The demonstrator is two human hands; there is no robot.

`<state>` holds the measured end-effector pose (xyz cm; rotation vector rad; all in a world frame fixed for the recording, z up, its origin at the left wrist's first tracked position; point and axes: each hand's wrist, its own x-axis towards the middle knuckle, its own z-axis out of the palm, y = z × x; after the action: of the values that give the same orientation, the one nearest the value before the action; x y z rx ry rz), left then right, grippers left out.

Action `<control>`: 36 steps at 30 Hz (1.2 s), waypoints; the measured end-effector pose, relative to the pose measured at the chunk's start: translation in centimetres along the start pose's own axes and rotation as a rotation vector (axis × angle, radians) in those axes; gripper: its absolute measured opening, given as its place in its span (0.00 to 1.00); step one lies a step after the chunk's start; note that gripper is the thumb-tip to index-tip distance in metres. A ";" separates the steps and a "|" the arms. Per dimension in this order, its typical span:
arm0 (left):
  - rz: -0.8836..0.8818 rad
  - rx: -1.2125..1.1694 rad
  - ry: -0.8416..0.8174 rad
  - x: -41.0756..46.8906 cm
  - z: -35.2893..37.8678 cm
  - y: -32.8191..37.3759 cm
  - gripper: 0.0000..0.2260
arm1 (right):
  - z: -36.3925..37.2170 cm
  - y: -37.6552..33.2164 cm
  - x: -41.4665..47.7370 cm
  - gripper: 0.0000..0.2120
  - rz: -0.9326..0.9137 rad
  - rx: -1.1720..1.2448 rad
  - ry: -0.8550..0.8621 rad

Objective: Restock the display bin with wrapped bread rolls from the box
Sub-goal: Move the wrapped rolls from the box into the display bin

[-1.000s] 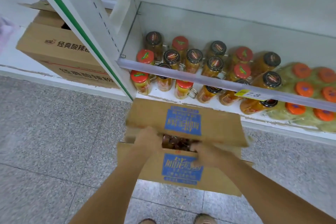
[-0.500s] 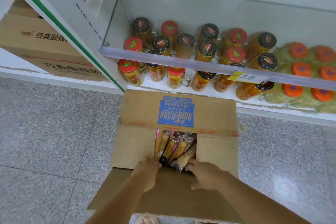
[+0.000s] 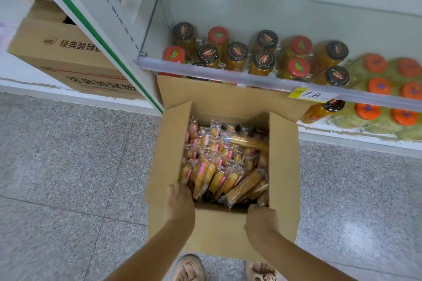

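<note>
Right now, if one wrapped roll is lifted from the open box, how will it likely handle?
Probably light and squashy: the wrapped rolls look like airy bread. Their glossy clear film is likely slippery. Loosely piled in the box, neighbours may shift.

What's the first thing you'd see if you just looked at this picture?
The open box in the middle of the floor, stuffed with shiny wrapped bread rolls, with the left hand and right hand at its near edge. Behind it, jars with red and black lids crowd the low shelf.
</note>
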<state>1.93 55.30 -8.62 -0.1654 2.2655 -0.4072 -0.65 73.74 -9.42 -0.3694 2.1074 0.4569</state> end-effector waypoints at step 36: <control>0.049 -0.648 -0.274 0.8 12.4 -0.1 0.28 | -12.1 6.4 5.9 0.30 -0.282 0.314 0.813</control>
<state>10.68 52.07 -16.82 -0.4632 2.0484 0.3703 -15.33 73.38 -7.12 -0.7415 2.7854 -0.2468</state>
